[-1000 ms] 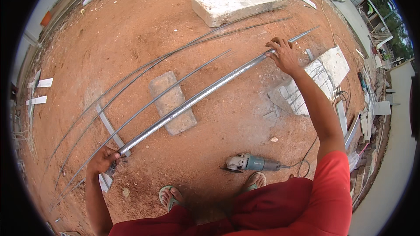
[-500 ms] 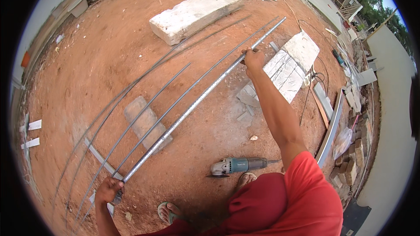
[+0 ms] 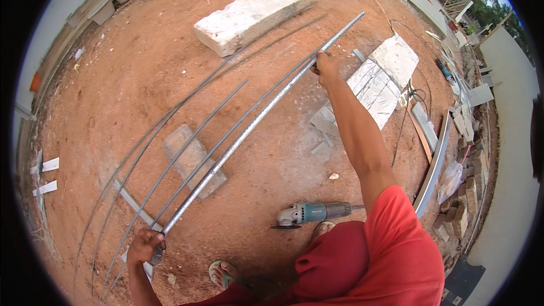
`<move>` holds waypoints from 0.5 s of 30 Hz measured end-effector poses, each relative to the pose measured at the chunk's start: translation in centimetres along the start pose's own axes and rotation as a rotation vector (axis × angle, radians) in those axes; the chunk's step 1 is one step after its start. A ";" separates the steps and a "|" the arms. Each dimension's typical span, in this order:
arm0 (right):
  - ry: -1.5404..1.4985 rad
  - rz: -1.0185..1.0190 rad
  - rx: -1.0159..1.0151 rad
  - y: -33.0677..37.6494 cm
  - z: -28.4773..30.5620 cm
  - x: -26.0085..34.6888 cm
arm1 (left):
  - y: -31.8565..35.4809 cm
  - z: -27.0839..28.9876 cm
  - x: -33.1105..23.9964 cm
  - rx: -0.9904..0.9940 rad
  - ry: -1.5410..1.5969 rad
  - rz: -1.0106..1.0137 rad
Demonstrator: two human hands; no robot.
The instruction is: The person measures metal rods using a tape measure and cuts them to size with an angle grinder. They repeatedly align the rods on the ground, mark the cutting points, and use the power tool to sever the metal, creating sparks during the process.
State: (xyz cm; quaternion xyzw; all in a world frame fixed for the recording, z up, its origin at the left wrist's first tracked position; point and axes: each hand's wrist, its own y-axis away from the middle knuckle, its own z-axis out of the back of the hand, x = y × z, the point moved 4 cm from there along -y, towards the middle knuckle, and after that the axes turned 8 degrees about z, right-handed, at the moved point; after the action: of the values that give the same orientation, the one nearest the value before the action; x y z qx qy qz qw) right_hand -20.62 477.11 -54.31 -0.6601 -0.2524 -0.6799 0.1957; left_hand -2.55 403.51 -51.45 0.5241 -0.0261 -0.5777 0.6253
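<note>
Outdoor yard in daylight, red dirt ground [image 3: 141, 68] (dry) — pale concrete slabs [image 3: 252, 14], grey wall [image 3: 513, 153]

Bright, even daylight; soft, faint shadows under the slab [image 3: 253, 16]. No glare. Sharp focus around the slab, softening outward. Strong fisheye bend: the pipe [image 3: 258, 123] below the slab curves. Black vignette rings the frame.

A long grey ribbed steel bar [image 3: 249, 130] runs slantwise over the red dirt, from low on the person's left up to the far right. It looks straight, though the lens bends it a little. The left hand [image 3: 144, 245] is closed round its near end, the right hand [image 3: 326, 67] round it short of the far tip.
</note>
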 end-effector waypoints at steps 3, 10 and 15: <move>0.016 -0.026 -0.006 -0.2 -0.4 -0.4 | -0.1 0.1 0.0 -0.003 0.003 0.006; 0.024 -0.047 -0.046 0.0 -0.5 -0.9 | 0.1 0.3 -1.0 -0.014 -0.043 0.033; 0.056 -0.049 -0.019 0.2 -0.5 -0.9 | -0.1 0.3 -0.2 -0.013 -0.035 0.042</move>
State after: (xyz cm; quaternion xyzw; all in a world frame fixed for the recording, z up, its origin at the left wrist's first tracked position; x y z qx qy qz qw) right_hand -20.81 476.57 -55.23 -0.6362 -0.2565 -0.7051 0.1799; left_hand -2.88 403.46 -51.23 0.5092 -0.0443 -0.5735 0.6402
